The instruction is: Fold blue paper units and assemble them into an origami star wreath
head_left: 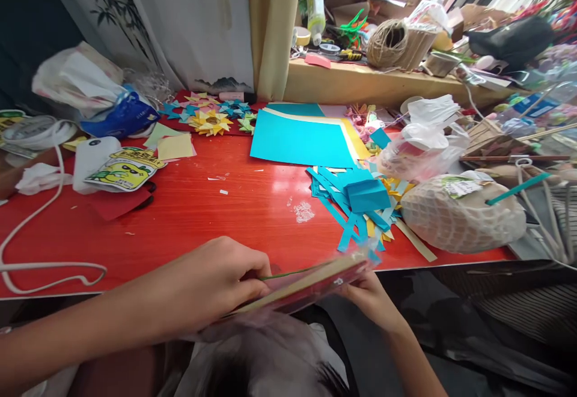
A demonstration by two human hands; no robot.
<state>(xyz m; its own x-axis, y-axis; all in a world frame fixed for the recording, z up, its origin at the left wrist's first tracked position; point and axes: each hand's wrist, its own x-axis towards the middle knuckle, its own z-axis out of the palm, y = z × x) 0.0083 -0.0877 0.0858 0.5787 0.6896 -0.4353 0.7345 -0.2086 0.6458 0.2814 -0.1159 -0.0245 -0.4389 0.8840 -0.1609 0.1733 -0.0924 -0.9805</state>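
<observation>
My left hand (216, 283) is closed in a pinch near the front edge of the red table (189, 211), its fingers on a thin green sheet that slides out of a clear plastic pack of coloured paper (311, 283). My right hand (369, 298) grips the pack's other end from below. The pack is blurred and tilted, higher on the right. Just beyond it lies a heap of blue and yellow paper strips (360, 205).
Large teal paper sheets (300, 139) lie at the table's middle back. Folded paper stars (210, 122) sit behind them to the left. A netted bundle (460, 217) and plastic bags crowd the right side. A white cable (40, 265) loops at left. The wooden sill (360, 81) holds twine and clutter.
</observation>
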